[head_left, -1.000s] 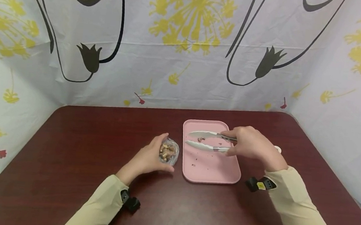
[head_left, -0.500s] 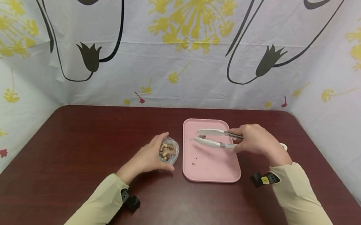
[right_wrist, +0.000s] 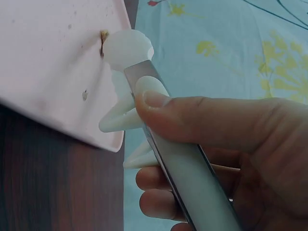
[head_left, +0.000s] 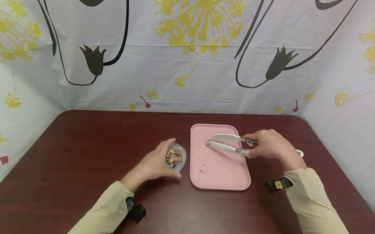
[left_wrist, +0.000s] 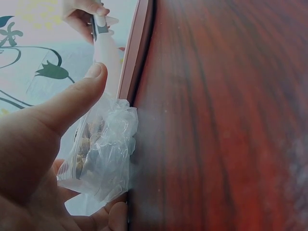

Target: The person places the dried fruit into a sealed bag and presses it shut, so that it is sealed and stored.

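My left hand (head_left: pixel 151 163) curves round a crinkled clear plastic bag (left_wrist: pixel 113 149) of brown and yellowish pieces that look like nuts. It stands on the table, left of a pink tray (head_left: pixel 219 177). In the left wrist view the thumb lies above the bag, with fingers behind and below it. My right hand (head_left: pixel 271 147) grips tongs (head_left: pixel 223 147) with white tips and metal arms, thumb on one arm and fingers on the other. The tongs' arms are spread over the tray. A small brown piece (head_left: pixel 208 143) lies at the nearer tip; whether they touch, I cannot tell.
Dark crumbs (head_left: pixel 201 170) are scattered on the tray. Beneath everything is a dark red wooden table (head_left: pixel 110 135). A white patterned cloth (head_left: pixel 184 78) hangs behind the table and along both sides.
The tongs have shifted to the right over the tray, and their nearer tip has come to the brown piece. My left hand and the bag have stayed in place.
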### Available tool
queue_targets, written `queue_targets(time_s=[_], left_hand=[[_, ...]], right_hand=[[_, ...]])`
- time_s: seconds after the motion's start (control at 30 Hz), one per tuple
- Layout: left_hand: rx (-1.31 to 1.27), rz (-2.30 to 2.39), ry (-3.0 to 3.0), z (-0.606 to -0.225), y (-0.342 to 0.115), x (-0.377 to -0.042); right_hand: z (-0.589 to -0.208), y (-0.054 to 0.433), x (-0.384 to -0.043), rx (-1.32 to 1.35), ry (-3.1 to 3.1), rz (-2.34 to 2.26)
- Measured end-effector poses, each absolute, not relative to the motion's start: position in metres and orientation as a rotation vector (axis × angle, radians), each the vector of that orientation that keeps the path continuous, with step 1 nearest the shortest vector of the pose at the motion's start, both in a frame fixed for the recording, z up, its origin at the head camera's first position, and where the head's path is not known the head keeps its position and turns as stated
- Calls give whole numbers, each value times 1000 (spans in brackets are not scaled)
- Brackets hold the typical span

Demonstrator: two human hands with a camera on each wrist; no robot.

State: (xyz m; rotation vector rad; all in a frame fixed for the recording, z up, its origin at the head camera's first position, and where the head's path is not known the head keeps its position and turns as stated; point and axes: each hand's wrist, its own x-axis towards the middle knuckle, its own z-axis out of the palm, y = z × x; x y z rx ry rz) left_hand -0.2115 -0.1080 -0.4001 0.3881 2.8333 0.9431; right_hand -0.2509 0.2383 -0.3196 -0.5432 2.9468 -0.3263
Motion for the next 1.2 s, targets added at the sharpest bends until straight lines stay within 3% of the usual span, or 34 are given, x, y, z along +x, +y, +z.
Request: queue_targets(time_s=[1.2], left_hand=[[387,947,2839,-400,-108,-211]], right_hand=[[-326,239,-249,-595,2953,-407]])
